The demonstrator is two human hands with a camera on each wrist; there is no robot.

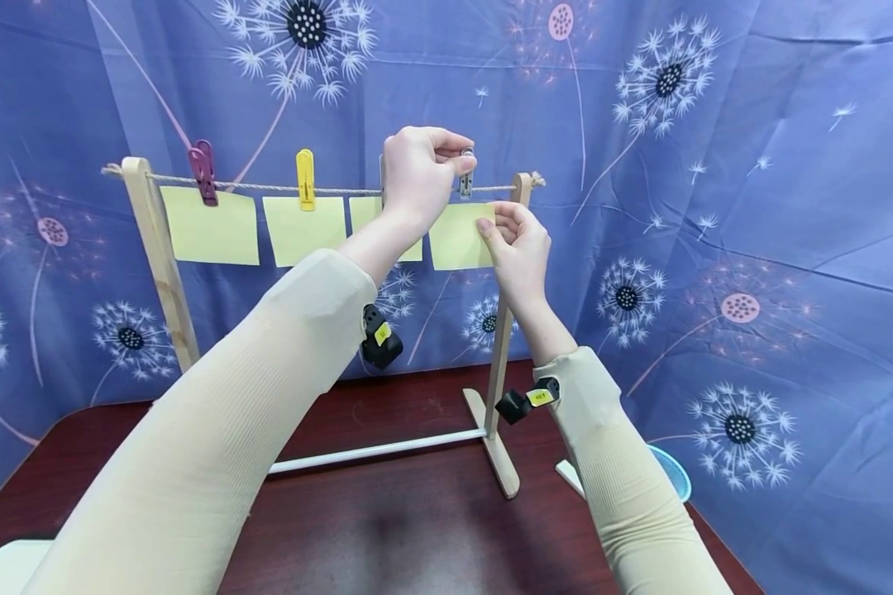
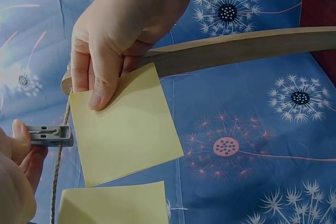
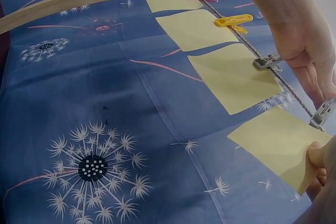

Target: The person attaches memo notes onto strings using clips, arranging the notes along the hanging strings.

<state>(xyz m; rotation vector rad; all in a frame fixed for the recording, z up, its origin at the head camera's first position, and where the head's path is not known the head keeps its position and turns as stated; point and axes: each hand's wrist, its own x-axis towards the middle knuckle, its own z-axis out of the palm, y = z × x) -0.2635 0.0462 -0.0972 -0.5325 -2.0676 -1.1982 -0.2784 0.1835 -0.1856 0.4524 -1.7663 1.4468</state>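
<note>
My left hand (image 1: 422, 175) pinches a grey clothespin (image 1: 466, 175) at the rope, near the right post. In the left wrist view the tip of that clothespin (image 2: 55, 136) overlaps the rope (image 2: 56, 182). My right hand (image 1: 522, 248) pinches a yellow paper sheet (image 1: 457, 240) by its right edge, thumb in front, with its top edge just under the rope. Three more yellow sheets hang to the left, held by a purple clothespin (image 1: 204, 173), a yellow clothespin (image 1: 306, 180) and another grey clothespin (image 3: 266, 62). The left forearm partly hides the third sheet (image 3: 236, 77).
The wooden stand has a left post (image 1: 159, 264), a right post (image 1: 500, 347) and a white crossbar (image 1: 379, 452) on the dark red table (image 1: 387, 529). A blue basket (image 1: 673, 473) stands at the right, behind my right sleeve. A dandelion-print cloth (image 1: 714, 207) hangs behind.
</note>
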